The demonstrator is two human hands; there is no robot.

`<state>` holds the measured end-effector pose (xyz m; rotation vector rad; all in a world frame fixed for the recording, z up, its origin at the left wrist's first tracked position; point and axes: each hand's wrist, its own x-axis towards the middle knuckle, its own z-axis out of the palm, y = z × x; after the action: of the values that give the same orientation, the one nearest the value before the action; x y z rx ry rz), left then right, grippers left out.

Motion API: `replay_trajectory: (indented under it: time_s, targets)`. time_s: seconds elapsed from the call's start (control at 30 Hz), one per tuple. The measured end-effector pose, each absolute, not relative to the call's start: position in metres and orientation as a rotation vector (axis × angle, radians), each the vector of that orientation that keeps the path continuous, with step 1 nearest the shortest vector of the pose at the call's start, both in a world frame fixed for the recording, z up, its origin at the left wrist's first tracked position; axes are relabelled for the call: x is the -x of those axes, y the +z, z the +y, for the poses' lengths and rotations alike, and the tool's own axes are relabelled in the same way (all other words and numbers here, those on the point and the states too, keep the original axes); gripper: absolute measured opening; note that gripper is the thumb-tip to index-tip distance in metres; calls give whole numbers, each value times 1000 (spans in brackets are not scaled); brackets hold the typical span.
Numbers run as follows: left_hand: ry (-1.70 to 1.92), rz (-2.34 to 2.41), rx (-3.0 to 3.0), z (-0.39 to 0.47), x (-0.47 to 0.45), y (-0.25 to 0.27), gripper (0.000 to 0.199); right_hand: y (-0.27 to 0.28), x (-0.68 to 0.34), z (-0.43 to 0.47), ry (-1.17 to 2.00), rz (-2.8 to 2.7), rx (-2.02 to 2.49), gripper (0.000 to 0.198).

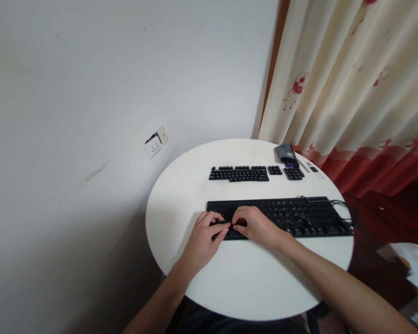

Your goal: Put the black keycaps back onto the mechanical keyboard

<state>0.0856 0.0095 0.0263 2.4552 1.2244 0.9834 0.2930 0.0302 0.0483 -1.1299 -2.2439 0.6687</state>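
A black keyboard [282, 213] lies near the front of the round table; many of its key positions show bare switches without caps. My left hand [207, 231] rests at the keyboard's left end, fingers stretched out and slightly apart, the index fingertip touching the keys. Close beside it, my right hand [253, 226] has its fingers curled, with thumb and index tips down on the keyboard. Anything small between those right fingertips is hidden. Beyond the keyboard, loose black keycaps [245, 174] are laid out in keyboard order, with separate groups of keycaps [294, 173] to the right.
The white round table [174, 199] stands against a wall with a socket [153, 146]. A grey pouch [284, 152] and small items sit at its back right edge. The keyboard's cable [344, 208] bunches at the right edge. A floral curtain [334, 93] hangs behind.
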Motion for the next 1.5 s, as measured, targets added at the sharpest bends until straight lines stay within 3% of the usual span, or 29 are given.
replay_trajectory:
  time_s: [0.3, 0.7, 1.03, 1.3, 1.5]
  targets:
    - [987, 1229, -2454, 10, -86, 26, 22, 45, -293, 31, 584, -2323, 1085, 8]
    - [868, 1345, -2581, 4, -87, 32, 20, 65, -302, 22, 434, -2522, 1182, 30]
    - [800, 1374, -2596, 3, -88, 34, 19, 66, -304, 21, 362, -2609, 1193, 30]
    - [1146, 1431, -2426, 8, -80, 29, 38, 54, -310, 41, 516, -2190, 1215, 32]
    - [1440, 1486, -2185, 14, -73, 29, 14, 48, -317, 49, 471, -2122, 1305, 30]
